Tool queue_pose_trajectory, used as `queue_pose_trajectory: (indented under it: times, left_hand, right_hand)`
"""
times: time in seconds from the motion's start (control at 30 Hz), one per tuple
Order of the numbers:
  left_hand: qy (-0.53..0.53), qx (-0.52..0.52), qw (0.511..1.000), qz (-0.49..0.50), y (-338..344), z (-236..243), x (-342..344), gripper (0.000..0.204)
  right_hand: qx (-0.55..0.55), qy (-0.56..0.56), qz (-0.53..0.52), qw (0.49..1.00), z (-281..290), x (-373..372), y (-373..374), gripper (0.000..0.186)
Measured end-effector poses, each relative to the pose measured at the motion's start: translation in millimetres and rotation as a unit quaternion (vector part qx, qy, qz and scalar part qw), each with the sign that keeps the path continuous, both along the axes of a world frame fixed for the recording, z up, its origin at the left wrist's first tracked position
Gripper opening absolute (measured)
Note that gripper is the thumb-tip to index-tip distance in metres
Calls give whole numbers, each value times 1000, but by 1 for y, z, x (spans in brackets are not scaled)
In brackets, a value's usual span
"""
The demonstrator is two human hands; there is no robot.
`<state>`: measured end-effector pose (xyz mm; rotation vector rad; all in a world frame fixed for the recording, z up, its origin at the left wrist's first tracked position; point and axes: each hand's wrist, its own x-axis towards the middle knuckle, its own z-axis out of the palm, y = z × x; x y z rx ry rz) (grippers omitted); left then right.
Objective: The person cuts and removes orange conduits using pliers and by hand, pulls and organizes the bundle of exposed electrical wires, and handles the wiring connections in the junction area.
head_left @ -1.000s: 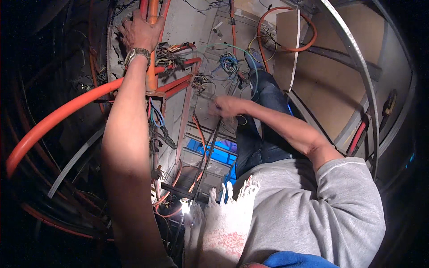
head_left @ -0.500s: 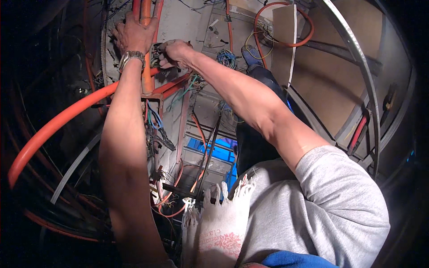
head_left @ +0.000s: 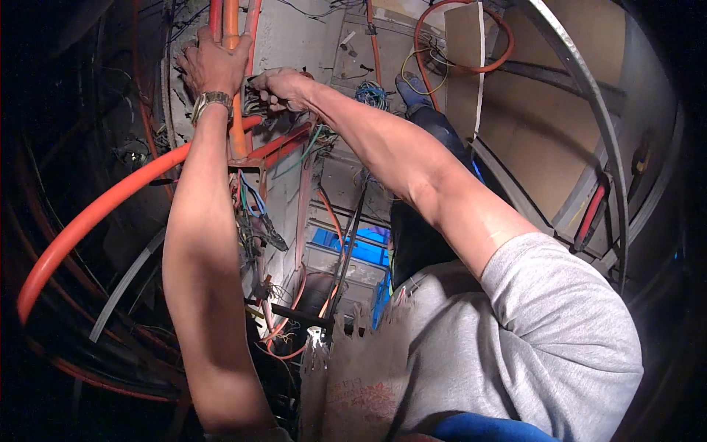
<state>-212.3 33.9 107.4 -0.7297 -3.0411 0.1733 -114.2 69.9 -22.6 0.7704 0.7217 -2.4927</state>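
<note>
Upright orange conduits (head_left: 237, 132) run up the wall at the upper left. My left hand (head_left: 213, 68), with a watch on its wrist, is closed over them, its thumb on the right side and its fingers to the left. Just right of the conduits, my right hand (head_left: 283, 90) has its fingers curled in at a bunch of thin wires (head_left: 258, 96). Its fingertips are partly hidden among them. Below both hands is an open box (head_left: 247, 166) where the conduits end, with coloured wires (head_left: 252, 195) hanging out of it.
A thick orange hose (head_left: 96, 202) curves out to the left under my left forearm. Coiled blue wires (head_left: 372, 96) lie beyond my right forearm. A brown board (head_left: 541, 118) and a curved grey strip (head_left: 600, 110) stand at the right. A frayed cloth (head_left: 361, 376) hangs in front of me.
The view has shifted slightly. My left hand stays on the conduits, and my right hand stays at the wires with its fingers bent a little differently.
</note>
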Motion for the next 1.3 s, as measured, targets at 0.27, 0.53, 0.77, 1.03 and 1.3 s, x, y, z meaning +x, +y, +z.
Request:
queue_pose_trajectory:
  times: [0.27, 0.53, 0.77, 1.03, 1.3]
  left_hand:
    - [11, -18, 1000, 15, -11, 5, 3, 85]
    - [10, 2, 1000, -16, 6, -2, 0, 85]
    - [-6, 7, 1000, 4, -7, -3, 0, 89]
    - [-14, 10, 1000, 7, -2, -5, -3, 88]
    - [-13, -2, 1000, 10, -2, -1, -1, 88]
  right_hand:
    - [180, 144, 44, 972, 16, 26, -12, 5]
    - [-156, 43, 197, 967, -34, -25, 16, 15]
    - [154, 212, 112, 959, -4, 59, 4, 9]
    - [472, 339, 347, 736, 20, 122, 41, 41]
    - [610, 172, 342, 694, 82, 60, 14, 35]
